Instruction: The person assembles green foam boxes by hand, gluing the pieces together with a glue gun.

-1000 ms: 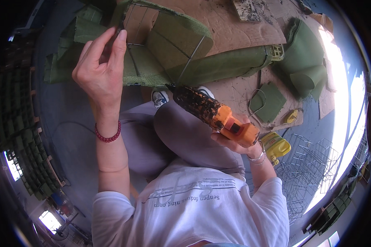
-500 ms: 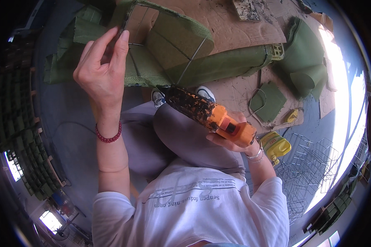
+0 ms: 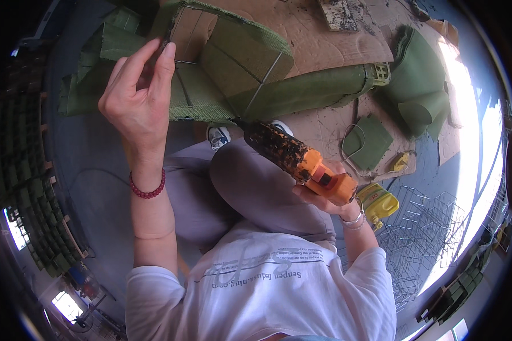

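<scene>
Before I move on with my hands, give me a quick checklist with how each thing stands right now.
1. Right hand holding the orange tool: ok, gripped at its rear end.
2. Left hand on the green wire-framed piece: ok, thumb and forefinger pinch its left edge.
3. Tool's dark tip at the piece's near corner: ok for position; actual contact, cannot tell.
4. Tool switched on: cannot tell, nothing visible shows it.
5. Left shoe well apart from the tip: cannot tell, it shows just below the tip and the view hides the depth.
6. Yellow container away from the right wrist: not ok, it appears close beside it.
</scene>
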`<state>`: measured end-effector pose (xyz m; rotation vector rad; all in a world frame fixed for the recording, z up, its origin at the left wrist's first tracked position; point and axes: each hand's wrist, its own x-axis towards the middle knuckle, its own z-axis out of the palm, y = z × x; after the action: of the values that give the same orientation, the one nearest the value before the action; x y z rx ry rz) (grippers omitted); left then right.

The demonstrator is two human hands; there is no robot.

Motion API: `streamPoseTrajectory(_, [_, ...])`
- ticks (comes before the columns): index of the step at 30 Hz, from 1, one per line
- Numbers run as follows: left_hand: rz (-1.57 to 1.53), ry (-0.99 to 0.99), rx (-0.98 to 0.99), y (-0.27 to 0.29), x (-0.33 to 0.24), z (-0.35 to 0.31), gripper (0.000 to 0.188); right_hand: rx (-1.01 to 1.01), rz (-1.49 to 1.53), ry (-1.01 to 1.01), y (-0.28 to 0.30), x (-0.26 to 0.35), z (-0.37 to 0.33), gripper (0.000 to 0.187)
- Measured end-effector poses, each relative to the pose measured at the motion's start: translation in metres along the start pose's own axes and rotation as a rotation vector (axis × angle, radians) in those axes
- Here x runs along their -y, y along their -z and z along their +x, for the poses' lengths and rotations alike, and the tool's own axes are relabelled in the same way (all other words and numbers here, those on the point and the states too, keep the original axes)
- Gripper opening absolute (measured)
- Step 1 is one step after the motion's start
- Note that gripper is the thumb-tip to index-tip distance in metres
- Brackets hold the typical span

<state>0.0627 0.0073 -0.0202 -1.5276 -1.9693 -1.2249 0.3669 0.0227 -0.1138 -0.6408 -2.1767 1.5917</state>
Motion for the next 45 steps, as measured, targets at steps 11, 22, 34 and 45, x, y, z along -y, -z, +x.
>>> streamPoseTrajectory(11, [0.021, -0.002, 0.013, -0.002, -0.008, 0.002, 0.016, -0.052, -0.215, -0.020, 0.004, 0.001, -0.008, 0.028])
streamPoseTrajectory(22, [0.022, -0.188, 0.012, -0.014, -0.006, 0.009, 0.012, -0.088, -0.113, -0.107, 0.011, 0.003, -0.008, 0.020])
streamPoseTrajectory(34, [0.040, -0.149, 0.087, -0.017, -0.018, 0.019, 0.015, -0.196, 0.068, -0.194, 0.016, 0.000, -0.010, 0.017])
streamPoseTrajectory(45, [0.064, -0.199, 0.118, -0.017, -0.020, 0.025, 0.014, -0.267, 0.169, -0.231, 0.018, -0.002, -0.006, 0.017])
